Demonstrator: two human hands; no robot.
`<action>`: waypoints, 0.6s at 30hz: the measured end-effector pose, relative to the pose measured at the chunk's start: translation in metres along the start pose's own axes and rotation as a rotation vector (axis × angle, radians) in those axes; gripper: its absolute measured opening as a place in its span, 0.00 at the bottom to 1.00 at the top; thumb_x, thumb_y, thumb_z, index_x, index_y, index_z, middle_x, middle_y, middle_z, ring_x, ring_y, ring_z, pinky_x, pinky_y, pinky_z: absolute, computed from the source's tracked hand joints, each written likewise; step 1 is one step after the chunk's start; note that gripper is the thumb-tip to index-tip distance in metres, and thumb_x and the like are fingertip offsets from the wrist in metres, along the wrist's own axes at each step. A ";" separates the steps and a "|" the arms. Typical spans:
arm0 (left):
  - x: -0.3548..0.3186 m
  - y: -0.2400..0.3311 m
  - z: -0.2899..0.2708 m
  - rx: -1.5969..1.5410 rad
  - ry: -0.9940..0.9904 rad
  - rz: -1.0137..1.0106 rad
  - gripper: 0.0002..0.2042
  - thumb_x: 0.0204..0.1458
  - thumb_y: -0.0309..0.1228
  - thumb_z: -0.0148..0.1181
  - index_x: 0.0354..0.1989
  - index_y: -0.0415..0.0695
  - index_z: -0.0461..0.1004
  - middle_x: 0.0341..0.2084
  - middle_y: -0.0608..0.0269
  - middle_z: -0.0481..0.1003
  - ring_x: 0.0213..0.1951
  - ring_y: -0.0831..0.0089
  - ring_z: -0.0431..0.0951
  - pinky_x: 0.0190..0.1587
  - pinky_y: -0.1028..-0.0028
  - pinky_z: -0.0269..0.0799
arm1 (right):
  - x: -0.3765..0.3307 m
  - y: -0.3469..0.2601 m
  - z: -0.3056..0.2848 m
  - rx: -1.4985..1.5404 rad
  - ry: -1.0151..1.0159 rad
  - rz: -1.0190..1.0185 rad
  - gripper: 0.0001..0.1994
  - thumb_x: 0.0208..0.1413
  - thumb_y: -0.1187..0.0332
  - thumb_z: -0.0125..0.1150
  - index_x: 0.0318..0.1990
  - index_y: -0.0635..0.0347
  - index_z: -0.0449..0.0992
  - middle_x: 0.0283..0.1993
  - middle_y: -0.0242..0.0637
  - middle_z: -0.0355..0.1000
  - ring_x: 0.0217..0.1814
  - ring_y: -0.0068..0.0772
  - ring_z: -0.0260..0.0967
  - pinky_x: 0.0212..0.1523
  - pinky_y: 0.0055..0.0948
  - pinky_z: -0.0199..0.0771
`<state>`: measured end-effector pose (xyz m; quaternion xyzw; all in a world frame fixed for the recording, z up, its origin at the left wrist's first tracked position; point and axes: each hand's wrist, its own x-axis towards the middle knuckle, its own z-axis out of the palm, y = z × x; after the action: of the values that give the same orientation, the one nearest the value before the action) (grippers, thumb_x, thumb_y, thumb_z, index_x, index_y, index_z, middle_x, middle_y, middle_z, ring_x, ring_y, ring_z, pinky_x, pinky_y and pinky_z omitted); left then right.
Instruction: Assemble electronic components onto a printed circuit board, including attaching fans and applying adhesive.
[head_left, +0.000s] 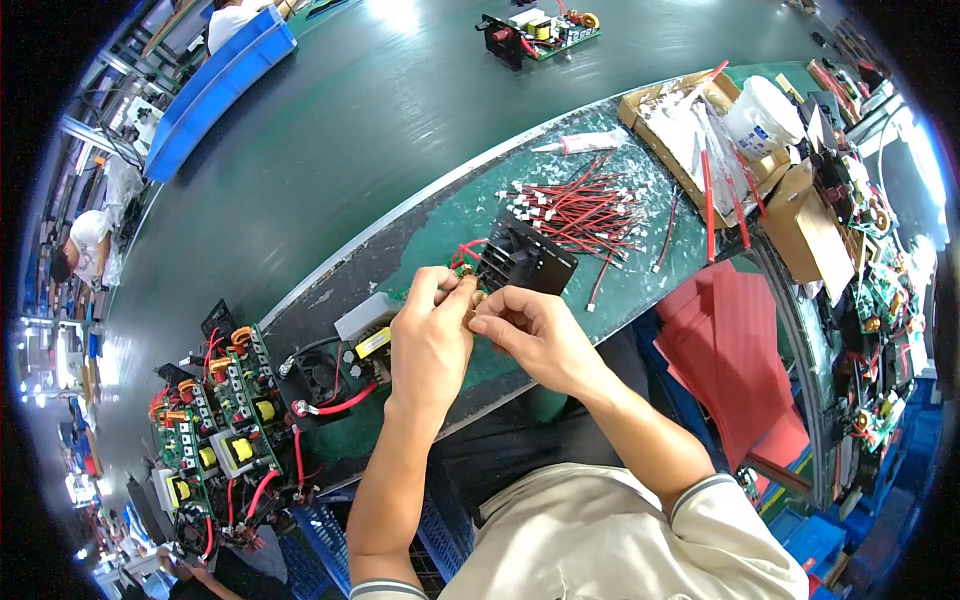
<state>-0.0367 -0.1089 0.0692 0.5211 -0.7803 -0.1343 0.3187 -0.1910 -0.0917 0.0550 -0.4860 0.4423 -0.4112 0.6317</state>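
Note:
My left hand point(435, 325) and my right hand point(540, 335) meet over a circuit board assembly with a black plastic end panel point(540, 260). Fingertips of both are closed in a pinch beside the panel, and what they hold is too small to make out. Red wires point(466, 250) stick up just past my left fingers. Most of the board lies hidden under my hands. Left of my left hand show a grey-white block point(366, 316), a yellow-taped part point(374, 343) and a thick red cable point(350, 400). A black fan point(312, 372) sits close by.
Beyond the panel lies a pile of red and black connector wires point(580, 212) and a glue tube point(580, 143). A cardboard tray point(640, 105) and white bucket point(764, 115) stand right. Several circuit boards point(215, 440) crowd the left; another assembly point(540, 35) rests on the green belt point(330, 150).

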 end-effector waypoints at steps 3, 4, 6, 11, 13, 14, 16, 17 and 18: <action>-0.001 0.001 -0.008 -0.087 -0.031 0.005 0.14 0.47 0.15 0.63 0.44 0.37 0.80 0.35 0.58 0.72 0.27 0.69 0.76 0.30 0.70 0.72 | 0.002 -0.002 -0.002 0.011 0.065 0.062 0.08 0.63 0.68 0.60 0.38 0.65 0.75 0.28 0.24 0.70 0.28 0.12 0.64 0.28 0.18 0.64; -0.002 -0.001 -0.011 -0.113 -0.069 0.026 0.14 0.47 0.15 0.64 0.44 0.37 0.80 0.34 0.58 0.73 0.29 0.69 0.77 0.31 0.71 0.73 | 0.003 -0.001 -0.005 -0.033 0.058 0.063 0.08 0.63 0.67 0.60 0.37 0.65 0.75 0.27 0.24 0.69 0.27 0.12 0.64 0.27 0.19 0.64; -0.002 0.000 -0.017 -0.141 -0.086 0.028 0.14 0.47 0.15 0.64 0.44 0.38 0.80 0.35 0.59 0.73 0.30 0.69 0.77 0.32 0.72 0.74 | 0.002 0.001 -0.006 -0.092 0.071 0.075 0.08 0.63 0.67 0.59 0.37 0.64 0.75 0.26 0.24 0.69 0.27 0.12 0.64 0.27 0.19 0.64; -0.002 -0.012 -0.024 -0.213 -0.184 0.100 0.15 0.47 0.14 0.63 0.44 0.39 0.81 0.35 0.58 0.75 0.32 0.70 0.79 0.33 0.72 0.75 | 0.002 0.006 -0.004 -0.091 0.073 0.046 0.09 0.63 0.66 0.58 0.36 0.63 0.75 0.25 0.24 0.69 0.26 0.13 0.63 0.26 0.19 0.63; 0.000 -0.013 -0.028 -0.241 -0.201 0.079 0.14 0.48 0.13 0.63 0.44 0.38 0.81 0.34 0.58 0.75 0.32 0.70 0.80 0.34 0.73 0.76 | 0.000 0.004 -0.001 -0.085 0.128 -0.035 0.11 0.62 0.64 0.60 0.33 0.63 0.75 0.23 0.24 0.68 0.24 0.13 0.62 0.24 0.19 0.62; 0.001 -0.014 -0.029 -0.270 -0.220 0.062 0.14 0.48 0.13 0.62 0.44 0.37 0.81 0.34 0.58 0.75 0.32 0.71 0.80 0.34 0.73 0.76 | -0.008 -0.003 -0.004 -0.167 0.166 0.017 0.12 0.62 0.64 0.62 0.32 0.63 0.75 0.22 0.23 0.68 0.23 0.13 0.62 0.23 0.19 0.61; 0.000 -0.017 -0.025 -0.288 -0.186 0.039 0.14 0.48 0.13 0.62 0.43 0.37 0.81 0.34 0.57 0.75 0.33 0.71 0.81 0.34 0.74 0.77 | -0.029 -0.002 -0.018 -0.261 0.242 0.135 0.13 0.60 0.63 0.66 0.29 0.64 0.76 0.19 0.24 0.67 0.21 0.14 0.62 0.20 0.19 0.60; 0.001 -0.017 -0.022 -0.310 -0.157 0.019 0.13 0.49 0.12 0.61 0.43 0.36 0.81 0.34 0.57 0.76 0.33 0.71 0.81 0.35 0.75 0.77 | -0.037 0.003 -0.024 -0.306 0.327 0.218 0.11 0.58 0.65 0.67 0.34 0.65 0.77 0.24 0.27 0.71 0.24 0.14 0.66 0.21 0.19 0.64; 0.007 -0.012 -0.018 -0.328 -0.127 0.030 0.12 0.49 0.13 0.62 0.42 0.36 0.81 0.34 0.57 0.77 0.34 0.70 0.82 0.36 0.75 0.77 | -0.042 0.016 -0.031 -0.214 0.388 0.194 0.11 0.58 0.66 0.68 0.39 0.67 0.77 0.27 0.29 0.73 0.25 0.15 0.68 0.22 0.19 0.67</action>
<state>-0.0184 -0.1182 0.0785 0.4408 -0.7742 -0.2877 0.3514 -0.2310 -0.0569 0.0419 -0.4176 0.6409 -0.3851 0.5163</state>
